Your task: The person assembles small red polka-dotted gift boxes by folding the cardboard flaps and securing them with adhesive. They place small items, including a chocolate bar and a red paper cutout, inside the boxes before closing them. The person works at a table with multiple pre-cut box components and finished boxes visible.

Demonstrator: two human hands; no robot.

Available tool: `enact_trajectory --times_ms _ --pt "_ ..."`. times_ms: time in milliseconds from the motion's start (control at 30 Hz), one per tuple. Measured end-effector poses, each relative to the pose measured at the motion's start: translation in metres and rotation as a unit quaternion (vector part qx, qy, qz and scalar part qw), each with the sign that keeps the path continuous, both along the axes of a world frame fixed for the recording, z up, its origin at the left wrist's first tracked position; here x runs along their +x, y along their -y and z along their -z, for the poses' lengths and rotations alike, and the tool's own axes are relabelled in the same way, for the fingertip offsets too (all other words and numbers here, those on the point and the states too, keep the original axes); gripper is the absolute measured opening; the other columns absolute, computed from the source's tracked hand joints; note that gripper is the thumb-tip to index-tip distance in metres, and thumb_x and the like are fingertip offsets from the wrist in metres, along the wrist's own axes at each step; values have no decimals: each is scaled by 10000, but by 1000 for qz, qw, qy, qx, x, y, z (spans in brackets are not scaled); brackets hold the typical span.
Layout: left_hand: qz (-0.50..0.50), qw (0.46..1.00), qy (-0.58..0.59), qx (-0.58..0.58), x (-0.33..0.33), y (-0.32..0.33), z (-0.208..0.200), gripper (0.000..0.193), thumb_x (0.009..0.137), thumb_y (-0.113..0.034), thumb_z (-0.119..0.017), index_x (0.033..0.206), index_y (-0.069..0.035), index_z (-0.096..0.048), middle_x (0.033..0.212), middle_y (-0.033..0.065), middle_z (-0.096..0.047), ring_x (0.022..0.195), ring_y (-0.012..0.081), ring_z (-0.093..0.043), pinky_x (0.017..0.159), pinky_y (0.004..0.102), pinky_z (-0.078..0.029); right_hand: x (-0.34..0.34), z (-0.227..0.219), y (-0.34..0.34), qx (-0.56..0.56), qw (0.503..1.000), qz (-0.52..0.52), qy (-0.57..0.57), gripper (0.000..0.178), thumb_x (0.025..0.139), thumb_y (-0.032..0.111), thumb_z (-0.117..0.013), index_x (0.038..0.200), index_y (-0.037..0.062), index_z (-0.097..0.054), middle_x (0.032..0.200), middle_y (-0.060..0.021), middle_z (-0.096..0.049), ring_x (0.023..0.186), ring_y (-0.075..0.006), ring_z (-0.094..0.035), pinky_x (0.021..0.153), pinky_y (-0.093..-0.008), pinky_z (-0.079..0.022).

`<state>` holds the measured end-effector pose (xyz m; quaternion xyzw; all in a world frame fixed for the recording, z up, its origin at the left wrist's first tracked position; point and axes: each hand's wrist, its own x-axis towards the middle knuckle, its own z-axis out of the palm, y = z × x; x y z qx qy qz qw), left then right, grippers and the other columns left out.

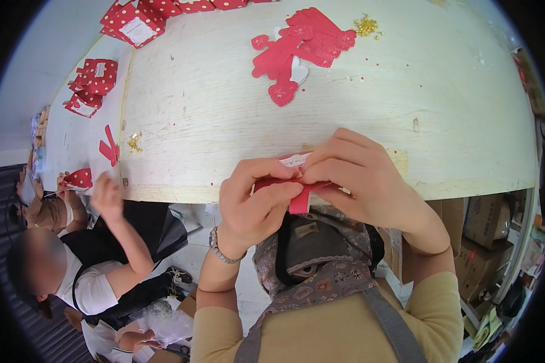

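Observation:
Both my hands grip one red paper piece with a white label, held at the near edge of the pale wooden table. My left hand pinches its left side and wears a metal wristwatch. My right hand covers its right side with curled fingers. A pile of flat red paper cutouts lies farther back on the table. Beside that pile sit small gold pieces.
A co-worker's hand at the left holds a red dotted piece. Folded red dotted boxes and more stand at the far left. Cardboard boxes sit under the table at the right.

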<state>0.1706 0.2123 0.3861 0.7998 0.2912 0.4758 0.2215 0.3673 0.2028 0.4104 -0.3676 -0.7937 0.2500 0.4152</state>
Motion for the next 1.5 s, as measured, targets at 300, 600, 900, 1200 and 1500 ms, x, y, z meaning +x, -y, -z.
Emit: enact_trajectory --times_ms 300,600,900,1200,1500 --pt "18 999 -11 24 0 -2 2 211 656 60 -691 833 -53 -679 837 91 -667 677 219 -651 576 286 -536 -8 12 11 24 996 71 -57 281 589 -65 -748 809 58 -624 853 -46 -618 720 -225 -543 588 -310 -458" --pt "-6 998 -43 -47 -4 7 0 232 648 62 -678 838 -67 -645 791 89 -665 665 222 -653 550 288 -526 -2 14 7 -38 994 -5 -99 249 620 -55 -730 811 49 -608 873 -58 -619 764 -242 -569 623 -313 -480" --pt "21 999 28 -27 -2 5 14 253 673 68 -685 864 -61 -582 820 107 -668 756 254 -687 618 318 -557 5 5 13 -163 980 -10 -114 248 679 -41 -746 896 41 -657 936 -69 -631 833 -193 -593 667 -289 -488" --pt "40 998 52 2 -1 6 16 164 665 45 -704 774 -58 -637 830 105 -657 726 261 -666 649 348 -567 18 -8 -9 -226 970 -80 -43 115 814 140 -653 823 26 -664 741 -105 -629 653 -209 -608 541 -309 -468" --pt "27 1000 -6 5 -5 5 9 157 650 3 -715 778 -63 -652 815 87 -653 695 231 -652 602 314 -543 4 -52 -49 -232 924 -184 241 76 755 91 -641 772 19 -660 718 -85 -617 642 -230 -602 588 -315 -470"
